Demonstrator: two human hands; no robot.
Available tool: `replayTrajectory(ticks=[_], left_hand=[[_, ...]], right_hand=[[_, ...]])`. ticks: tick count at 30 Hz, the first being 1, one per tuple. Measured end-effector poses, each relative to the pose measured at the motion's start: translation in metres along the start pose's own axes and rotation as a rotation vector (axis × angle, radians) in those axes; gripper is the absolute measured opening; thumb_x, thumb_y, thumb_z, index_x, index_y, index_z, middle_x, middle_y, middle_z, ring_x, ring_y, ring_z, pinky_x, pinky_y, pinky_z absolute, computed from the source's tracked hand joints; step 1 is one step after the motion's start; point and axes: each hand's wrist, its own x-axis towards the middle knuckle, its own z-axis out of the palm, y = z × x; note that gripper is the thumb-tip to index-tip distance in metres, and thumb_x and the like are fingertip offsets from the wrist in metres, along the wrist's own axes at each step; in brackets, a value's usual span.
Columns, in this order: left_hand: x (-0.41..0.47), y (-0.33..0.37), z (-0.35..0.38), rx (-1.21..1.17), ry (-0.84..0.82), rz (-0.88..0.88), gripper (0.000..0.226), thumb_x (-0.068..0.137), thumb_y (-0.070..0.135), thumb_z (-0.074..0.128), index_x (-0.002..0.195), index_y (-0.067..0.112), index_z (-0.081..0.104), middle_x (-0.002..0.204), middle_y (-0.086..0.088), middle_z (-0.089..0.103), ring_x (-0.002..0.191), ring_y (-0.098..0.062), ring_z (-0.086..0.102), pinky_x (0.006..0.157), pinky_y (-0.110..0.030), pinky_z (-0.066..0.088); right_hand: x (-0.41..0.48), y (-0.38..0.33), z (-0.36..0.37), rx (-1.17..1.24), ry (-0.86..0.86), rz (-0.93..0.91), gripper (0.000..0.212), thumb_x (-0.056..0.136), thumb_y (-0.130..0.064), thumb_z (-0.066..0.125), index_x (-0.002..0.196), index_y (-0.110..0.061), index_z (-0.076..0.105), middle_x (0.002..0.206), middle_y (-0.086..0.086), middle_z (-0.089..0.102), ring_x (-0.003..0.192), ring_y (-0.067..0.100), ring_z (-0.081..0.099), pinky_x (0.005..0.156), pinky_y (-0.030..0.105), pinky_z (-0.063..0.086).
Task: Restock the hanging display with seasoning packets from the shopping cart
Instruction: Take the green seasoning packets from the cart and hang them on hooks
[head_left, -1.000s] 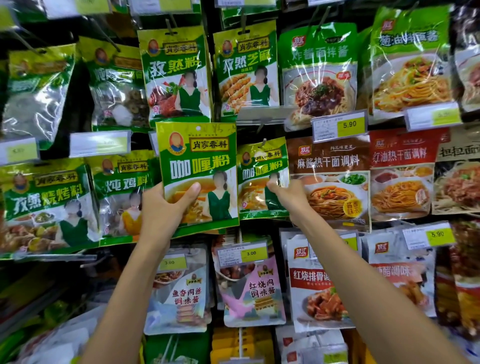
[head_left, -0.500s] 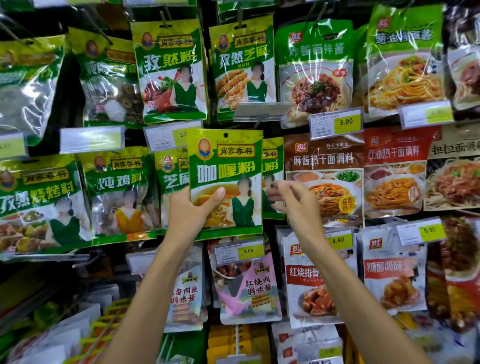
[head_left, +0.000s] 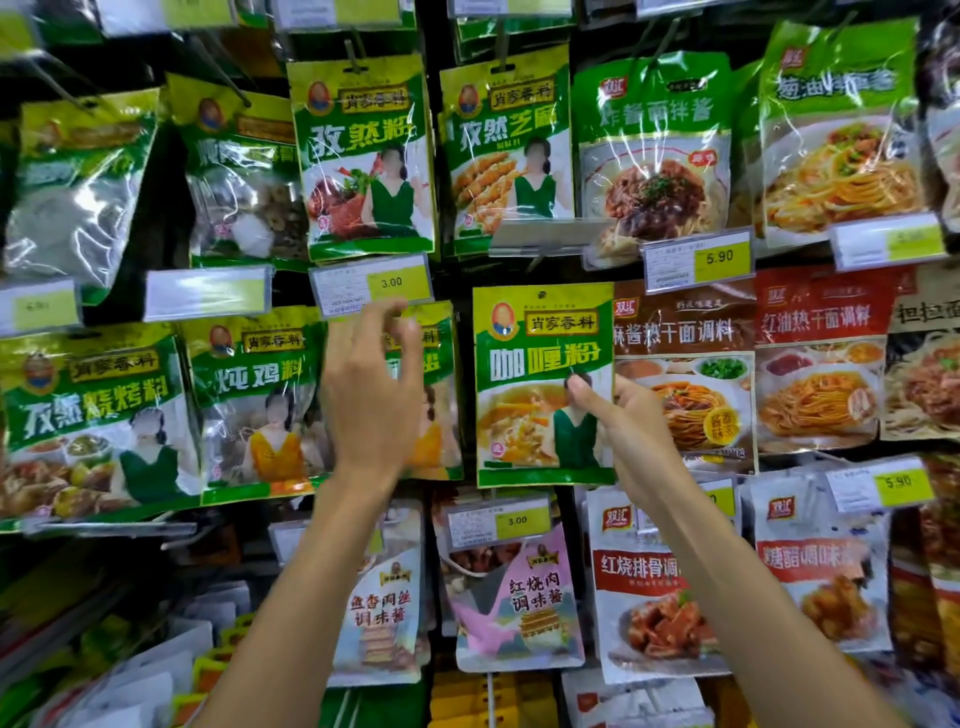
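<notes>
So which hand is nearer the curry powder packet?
Right: the right hand grips the curry powder packet at its right edge; the left hand is off to its left, apart.

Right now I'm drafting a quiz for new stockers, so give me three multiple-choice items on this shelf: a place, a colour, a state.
1. Where is the green-and-yellow curry powder packet?
A) directly left of the brown noodle-sauce packet
B) in a cart
C) on the floor

2. What colour is the plastic sauce pouch hanging below it?
A) blue
B) pink
C) black

3. What is the right hand doing?
A) hanging empty
B) holding a price tag
C) pinching the curry packet

Answers: 1 A, the brown packet hangs beside its right edge. 2 B, the pouch front is pink. 3 C, the thumb lies on the packet's front.
</notes>
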Motion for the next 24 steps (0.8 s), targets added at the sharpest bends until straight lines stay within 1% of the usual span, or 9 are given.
replayTrajectory(ticks=[1,3,5,7,11,15,19,22,24], left_hand=[[0.011,-0.005,0.000,0.120,0.088,0.115,0.021,0.097,0.021,0.051,0.109,0.009,0.062,0.092,-0.003,0.058,0.085,-0.018,0.054,0.073,-0.022,0.036],[0.031,-0.016,0.004,0.308,0.149,0.246,0.027,0.098,0.020,0.048,0.117,0.005,0.060,0.107,-0.016,0.059,0.099,-0.031,0.054,0.083,-0.033,0.037],[0.044,-0.027,0.010,0.425,0.085,0.283,0.036,0.100,0.023,0.043,0.127,0.004,0.054,0.122,-0.020,0.056,0.114,-0.035,0.051,0.095,-0.040,0.036],[0.048,-0.037,0.017,0.480,0.025,0.318,0.039,0.101,0.025,0.040,0.132,0.002,0.050,0.129,-0.022,0.053,0.121,-0.037,0.048,0.102,-0.044,0.033],[0.046,-0.047,0.026,0.475,0.045,0.389,0.037,0.100,0.022,0.042,0.129,0.000,0.050,0.123,-0.022,0.055,0.115,-0.038,0.051,0.105,-0.046,0.034],[0.046,-0.048,0.028,0.460,0.075,0.383,0.037,0.100,0.022,0.042,0.129,0.000,0.050,0.122,-0.022,0.055,0.115,-0.038,0.050,0.105,-0.046,0.034],[0.046,-0.047,0.029,0.450,0.076,0.379,0.037,0.099,0.021,0.043,0.128,0.000,0.050,0.121,-0.022,0.055,0.115,-0.037,0.049,0.105,-0.046,0.032],[0.046,-0.048,0.030,0.453,0.089,0.376,0.037,0.099,0.021,0.043,0.128,0.000,0.051,0.121,-0.021,0.055,0.115,-0.037,0.049,0.105,-0.045,0.032],[0.046,-0.048,0.031,0.454,0.096,0.376,0.037,0.098,0.021,0.043,0.127,0.000,0.051,0.121,-0.021,0.055,0.114,-0.036,0.050,0.105,-0.045,0.033]], right_hand=[[0.002,0.000,-0.002,0.000,-0.001,-0.001,0.024,0.094,-0.024,0.060,0.101,-0.002,0.067,0.108,0.025,0.068,0.099,0.037,0.066,0.087,0.050,0.054],[0.006,0.000,-0.005,0.006,-0.013,-0.006,0.015,0.094,-0.024,0.060,0.094,-0.011,0.069,0.103,0.015,0.072,0.096,0.027,0.069,0.082,0.039,0.056],[0.010,-0.001,-0.006,-0.004,-0.015,-0.014,0.014,0.094,-0.023,0.061,0.090,-0.013,0.070,0.098,0.011,0.073,0.095,0.026,0.069,0.084,0.039,0.054],[0.015,-0.004,-0.005,0.000,-0.011,-0.017,0.014,0.094,-0.022,0.062,0.088,-0.013,0.070,0.092,0.007,0.074,0.092,0.026,0.069,0.082,0.039,0.055],[0.022,-0.007,-0.004,-0.011,0.004,0.001,0.015,0.092,-0.021,0.064,0.084,-0.011,0.071,0.088,0.006,0.074,0.090,0.027,0.069,0.089,0.046,0.053],[0.022,-0.005,-0.005,-0.016,0.018,0.028,0.020,0.091,-0.020,0.066,0.085,-0.001,0.069,0.091,0.017,0.071,0.090,0.034,0.066,0.092,0.053,0.050],[0.020,-0.005,-0.008,-0.002,0.016,0.065,0.024,0.091,-0.020,0.065,0.090,0.003,0.068,0.100,0.024,0.070,0.098,0.038,0.066,0.094,0.052,0.051],[0.022,-0.007,-0.010,0.028,0.011,0.081,0.026,0.092,-0.020,0.065,0.095,0.006,0.067,0.095,0.022,0.070,0.095,0.037,0.065,0.091,0.046,0.052],[0.023,-0.010,-0.011,0.033,0.015,0.085,0.027,0.092,-0.019,0.065,0.094,0.007,0.067,0.098,0.025,0.069,0.098,0.038,0.065,0.094,0.048,0.051]])
